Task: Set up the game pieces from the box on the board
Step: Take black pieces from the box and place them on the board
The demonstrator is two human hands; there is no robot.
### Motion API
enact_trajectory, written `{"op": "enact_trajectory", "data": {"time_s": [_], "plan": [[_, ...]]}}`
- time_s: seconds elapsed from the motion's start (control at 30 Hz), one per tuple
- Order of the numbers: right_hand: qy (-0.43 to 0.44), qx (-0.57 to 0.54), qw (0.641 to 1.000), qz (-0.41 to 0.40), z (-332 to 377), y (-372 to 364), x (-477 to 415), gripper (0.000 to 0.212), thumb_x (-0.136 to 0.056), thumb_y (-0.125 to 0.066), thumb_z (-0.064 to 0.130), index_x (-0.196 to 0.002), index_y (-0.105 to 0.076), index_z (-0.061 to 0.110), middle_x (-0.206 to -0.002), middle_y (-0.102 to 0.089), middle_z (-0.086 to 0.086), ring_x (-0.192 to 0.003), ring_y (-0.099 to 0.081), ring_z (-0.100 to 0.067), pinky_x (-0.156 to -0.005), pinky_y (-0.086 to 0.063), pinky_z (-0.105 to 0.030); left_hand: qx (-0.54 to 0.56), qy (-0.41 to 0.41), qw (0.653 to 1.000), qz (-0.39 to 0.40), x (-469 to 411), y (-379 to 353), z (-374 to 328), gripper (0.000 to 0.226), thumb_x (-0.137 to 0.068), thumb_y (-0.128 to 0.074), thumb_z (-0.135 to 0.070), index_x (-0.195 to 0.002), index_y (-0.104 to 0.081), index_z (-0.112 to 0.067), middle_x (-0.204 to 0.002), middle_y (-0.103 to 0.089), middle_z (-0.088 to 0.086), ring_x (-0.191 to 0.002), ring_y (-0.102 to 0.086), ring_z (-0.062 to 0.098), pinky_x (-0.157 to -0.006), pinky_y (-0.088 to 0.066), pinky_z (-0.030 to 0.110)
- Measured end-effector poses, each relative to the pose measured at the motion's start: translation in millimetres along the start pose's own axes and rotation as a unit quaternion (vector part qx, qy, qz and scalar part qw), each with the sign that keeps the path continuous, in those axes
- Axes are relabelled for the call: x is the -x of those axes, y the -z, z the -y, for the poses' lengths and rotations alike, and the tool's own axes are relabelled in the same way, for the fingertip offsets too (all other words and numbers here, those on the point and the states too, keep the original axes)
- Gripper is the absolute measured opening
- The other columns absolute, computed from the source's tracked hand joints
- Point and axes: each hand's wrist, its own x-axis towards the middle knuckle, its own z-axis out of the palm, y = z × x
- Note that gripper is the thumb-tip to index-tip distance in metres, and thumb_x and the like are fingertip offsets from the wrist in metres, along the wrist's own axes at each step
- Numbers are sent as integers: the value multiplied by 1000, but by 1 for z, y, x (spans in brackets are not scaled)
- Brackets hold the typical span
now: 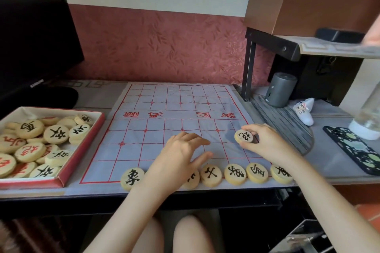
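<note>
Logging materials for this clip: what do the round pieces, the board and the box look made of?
The round pieces: probably pale wood, matte, with black or red characters; plastic can't be excluded. The board: thin grey cloth or vinyl sheet, judging by creases and printed red lines. The box: likely cardboard, thin walls, red outside, white inside.

One head-worn wide-angle view looks forward and down, close over the board (pixel 156 96), edges seemingly warped.
</note>
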Motion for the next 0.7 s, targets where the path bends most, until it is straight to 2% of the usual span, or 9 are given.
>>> {"op": "enact_trajectory", "data": {"time_s": [0.07,0.1,0.2,0.3,0.4,0.5,0.6,0.7], "plan": [[4,11,1000,4,2,-2,-3,50,-81,-70,23,-127,-54,17,-86,-38,25,-115,-45,-19,-99,-35,-30,6,6,1000,-11,1,3,2,53,-84,-34,-56,-115,-61,-23,-113,-63,-8,-107,-53,14,-94,-43,35],[4,12,1000,7,2,-3,-4,49,-80,-70,24,-126,-54,17,-87,-40,24,-116,-45,-19,-101,-36,-32,9,12,1000,-11,2,3,4,44,-87,-41,-50,-115,-61,-23,-113,-63,-8,-107,-53,14,-95,-42,34],[1,19,999,27,-2,-9,-4,49,-81,-69,28,-127,-53,19,-114,-56,8,-121,-42,-19,-104,-36,-39,16,19,999,-23,7,3,8,30,-90,-53,-34,-117,-61,-22,-114,-63,-7,-108,-53,14,-96,-38,26],[-2,0,999,33,0,-7,-3,57,-84,-65,32,-135,-44,23,-131,-50,4,-122,-41,-12,-103,-34,-33,35,29,998,-37,11,7,9,32,-89,-54,-33,-120,-58,-23,-112,-62,-10,-108,-52,8,-94,-34,19],[14,-44,999,19,17,1,-3,50,-86,-62,35,-133,-46,28,-119,-50,8,-112,-44,-5,-93,-32,-26,39,33,997,-51,12,14,13,31,-89,-55,-32,-119,-59,-24,-112,-62,-11,-110,-52,6,-95,-36,20],[48,-70,996,29,46,-1,-5,39,-87,-61,36,-125,-53,30,-115,-50,14,-106,-46,-1,-92,-33,-24,32,51,996,-69,16,26,25,27,-89,-56,-30,-115,-61,-25,-112,-62,-11,-109,-53,6,-92,-38,18],[102,-88,987,91,80,-11,-9,36,-87,-61,36,-122,-57,31,-114,-57,19,-109,-51,3,-99,-37,-23,22,73,993,-89,28,41,45,23,-87,-58,-28,-110,-62,-28,-109,-61,-15,-105,-53,3,-89,-38,13],[152,-98,970,161,117,-26,-14,35,-88,-61,33,-122,-59,27,-119,-60,17,-110,-52,6,-96,-35,-11,4,102,989,-111,44,63,70,22,-84,-63,-23,-106,-64,-27,-105,-62,-15,-101,-55,2,-88,-39,13]]}}
